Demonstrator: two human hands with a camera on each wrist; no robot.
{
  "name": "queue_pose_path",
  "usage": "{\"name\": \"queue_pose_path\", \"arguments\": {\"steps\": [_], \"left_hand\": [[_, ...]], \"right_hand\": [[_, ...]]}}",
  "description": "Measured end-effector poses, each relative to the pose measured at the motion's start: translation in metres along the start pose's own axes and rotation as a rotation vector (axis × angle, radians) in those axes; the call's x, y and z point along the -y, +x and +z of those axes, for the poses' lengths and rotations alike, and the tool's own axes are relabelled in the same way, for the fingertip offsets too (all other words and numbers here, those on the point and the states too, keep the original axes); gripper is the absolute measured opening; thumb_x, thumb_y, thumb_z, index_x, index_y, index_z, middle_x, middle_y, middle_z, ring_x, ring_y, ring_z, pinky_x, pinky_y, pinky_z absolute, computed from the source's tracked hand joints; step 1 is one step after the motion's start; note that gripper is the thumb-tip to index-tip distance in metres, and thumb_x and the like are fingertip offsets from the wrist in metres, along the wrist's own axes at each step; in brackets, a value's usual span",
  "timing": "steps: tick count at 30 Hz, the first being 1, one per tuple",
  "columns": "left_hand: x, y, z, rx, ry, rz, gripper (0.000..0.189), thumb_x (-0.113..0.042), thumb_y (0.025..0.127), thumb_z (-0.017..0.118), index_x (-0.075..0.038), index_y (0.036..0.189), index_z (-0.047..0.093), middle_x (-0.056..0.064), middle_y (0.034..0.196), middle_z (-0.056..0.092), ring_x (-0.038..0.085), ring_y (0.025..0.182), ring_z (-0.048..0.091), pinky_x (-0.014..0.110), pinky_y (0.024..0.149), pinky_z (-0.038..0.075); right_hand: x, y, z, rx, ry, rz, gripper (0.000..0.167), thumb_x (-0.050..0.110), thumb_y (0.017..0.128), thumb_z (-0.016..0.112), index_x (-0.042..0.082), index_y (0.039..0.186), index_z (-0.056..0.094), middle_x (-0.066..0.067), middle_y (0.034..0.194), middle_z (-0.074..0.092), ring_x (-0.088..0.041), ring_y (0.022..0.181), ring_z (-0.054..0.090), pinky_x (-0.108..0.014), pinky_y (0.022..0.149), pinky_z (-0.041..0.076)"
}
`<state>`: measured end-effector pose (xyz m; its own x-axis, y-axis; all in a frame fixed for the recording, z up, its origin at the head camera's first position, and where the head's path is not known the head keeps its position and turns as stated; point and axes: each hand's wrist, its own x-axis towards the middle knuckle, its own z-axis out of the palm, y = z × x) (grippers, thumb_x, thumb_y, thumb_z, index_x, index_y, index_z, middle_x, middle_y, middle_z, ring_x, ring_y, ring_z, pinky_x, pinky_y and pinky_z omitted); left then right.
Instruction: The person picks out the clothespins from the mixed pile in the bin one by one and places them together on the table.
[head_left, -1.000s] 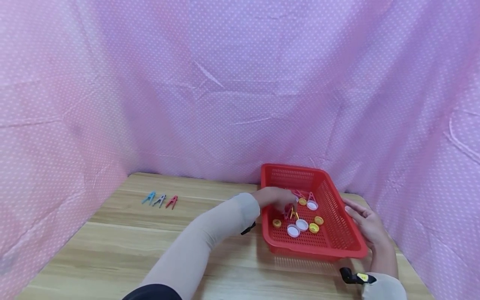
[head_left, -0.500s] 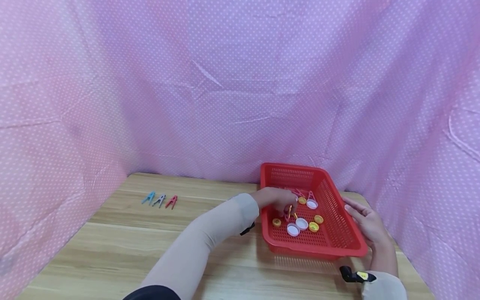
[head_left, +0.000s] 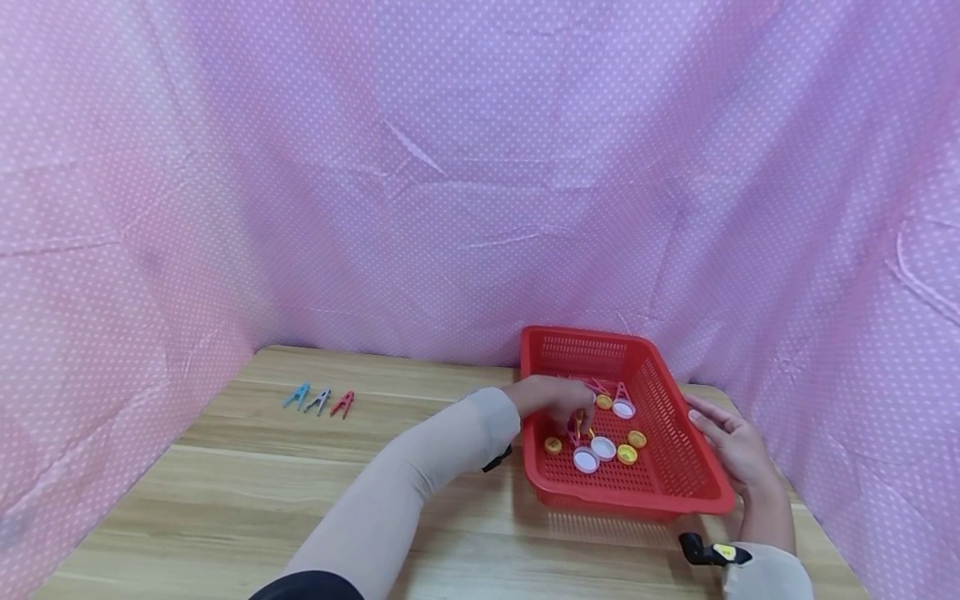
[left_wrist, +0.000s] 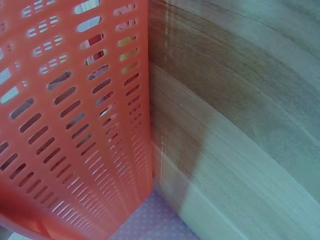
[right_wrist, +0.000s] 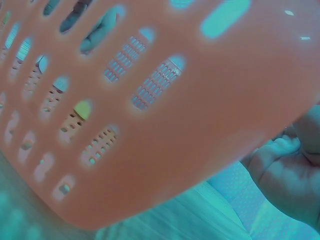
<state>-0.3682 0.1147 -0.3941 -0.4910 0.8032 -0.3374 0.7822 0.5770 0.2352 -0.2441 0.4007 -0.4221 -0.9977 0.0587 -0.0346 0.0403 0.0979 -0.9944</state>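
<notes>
In the head view a red plastic basket (head_left: 622, 502) stands on the right of the table. My left hand (head_left: 558, 398) reaches over its left rim, with the fingers down inside. They pinch a yellow clothespin (head_left: 590, 433), partly hidden by the hand. A pink clothespin (head_left: 573, 437) sits right below these fingers. My right hand (head_left: 738, 450) holds the basket's right rim; in the right wrist view part of this hand (right_wrist: 290, 175) shows beyond the basket wall (right_wrist: 200, 140). The left wrist view shows only the perforated basket wall (left_wrist: 65, 110) and tabletop, no fingers.
White caps (head_left: 603, 449) and yellow caps (head_left: 627, 454) lie in the basket, with more pink clothespins (head_left: 622, 392) towards its back. On the table's left a blue clothespin (head_left: 297, 395), a grey one and a red clothespin (head_left: 342, 404) lie in a row. Pink dotted cloth (head_left: 450, 208) hangs behind.
My left fingers have closed on the yellow clothespin, which has tilted and shifted slightly left. The right hand and the basket are practically still.
</notes>
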Motion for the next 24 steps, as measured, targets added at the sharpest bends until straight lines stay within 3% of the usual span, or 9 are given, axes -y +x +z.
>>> {"name": "queue_pose_path", "arguments": {"steps": [6,24], "left_hand": [[-0.0018,0.0008,0.0017,-0.006,0.03,0.08,0.019,-0.015,0.084,0.085,-0.02,0.098,0.073,-0.006,0.101,0.064,0.008,0.094,0.057,0.018,0.079,0.05],[-0.0071,0.0007,0.0019,0.039,-0.015,0.069,0.024,-0.001,0.082,0.084,-0.019,0.093,0.071,-0.006,0.101,0.064,0.009,0.093,0.058,0.018,0.072,0.052]], "right_hand": [[-0.0001,0.0,-0.0008,0.005,0.0,-0.008,0.047,0.034,0.101,0.066,0.026,0.146,0.058,0.012,0.103,0.073,-0.016,0.089,0.075,-0.037,0.075,0.061],[-0.0016,0.0018,-0.0006,0.006,0.037,-0.003,0.051,0.032,0.1,0.066,0.023,0.149,0.055,0.011,0.104,0.074,-0.018,0.088,0.075,-0.038,0.074,0.062]]}}
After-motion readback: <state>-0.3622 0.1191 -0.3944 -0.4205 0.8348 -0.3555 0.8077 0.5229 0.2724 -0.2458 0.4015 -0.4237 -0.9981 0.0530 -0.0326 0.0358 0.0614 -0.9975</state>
